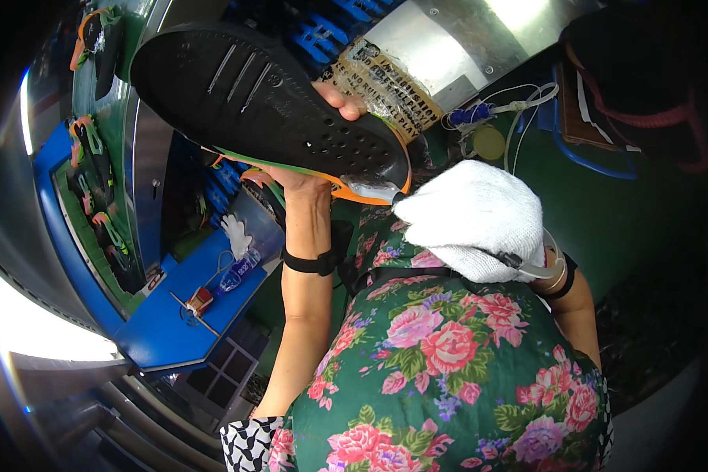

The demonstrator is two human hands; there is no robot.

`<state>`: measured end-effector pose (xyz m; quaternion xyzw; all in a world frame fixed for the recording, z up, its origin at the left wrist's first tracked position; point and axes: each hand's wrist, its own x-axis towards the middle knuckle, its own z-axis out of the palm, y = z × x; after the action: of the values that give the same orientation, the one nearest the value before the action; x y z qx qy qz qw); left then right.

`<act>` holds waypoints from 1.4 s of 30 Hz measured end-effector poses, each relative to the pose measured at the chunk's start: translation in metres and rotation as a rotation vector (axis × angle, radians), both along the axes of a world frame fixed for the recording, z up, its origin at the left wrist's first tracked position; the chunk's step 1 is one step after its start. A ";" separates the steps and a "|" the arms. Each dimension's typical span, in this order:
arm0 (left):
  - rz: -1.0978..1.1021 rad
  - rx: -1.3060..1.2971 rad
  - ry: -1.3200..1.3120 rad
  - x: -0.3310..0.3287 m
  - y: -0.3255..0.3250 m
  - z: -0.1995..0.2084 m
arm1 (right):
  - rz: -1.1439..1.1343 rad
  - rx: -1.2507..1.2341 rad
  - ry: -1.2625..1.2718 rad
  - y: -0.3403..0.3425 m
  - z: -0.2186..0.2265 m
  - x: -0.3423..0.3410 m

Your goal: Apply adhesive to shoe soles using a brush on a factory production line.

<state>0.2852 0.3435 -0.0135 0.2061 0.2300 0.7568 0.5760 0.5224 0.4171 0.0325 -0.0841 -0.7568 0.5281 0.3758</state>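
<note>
Under clasping left fingertips (343, 104) lies a black sole (236, 98); right fingers (429, 208) pinch a tool (374, 192).

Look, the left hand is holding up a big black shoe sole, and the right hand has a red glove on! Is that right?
Almost! The glove on the right hand is white, not red, as the head view shows. The left hand really is holding up a big black shoe sole.

Sole (271, 118) in left hand (300, 178), bottle (240, 271) on table (153, 329)
</note>
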 end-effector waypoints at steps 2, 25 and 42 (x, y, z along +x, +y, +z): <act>0.022 0.036 -0.031 -0.002 0.000 -0.004 | 0.010 -0.005 -0.019 -0.002 0.000 0.002; -0.072 0.012 0.148 0.007 0.015 0.008 | -0.014 -0.030 -0.003 -0.003 -0.006 0.001; -0.279 -0.201 0.058 -0.012 0.020 0.005 | 0.204 -0.048 0.100 0.016 -0.019 0.000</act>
<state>0.2728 0.3639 -0.0085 0.1992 0.2903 0.6365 0.6863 0.5226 0.4329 0.0130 0.0105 -0.7289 0.5852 0.3552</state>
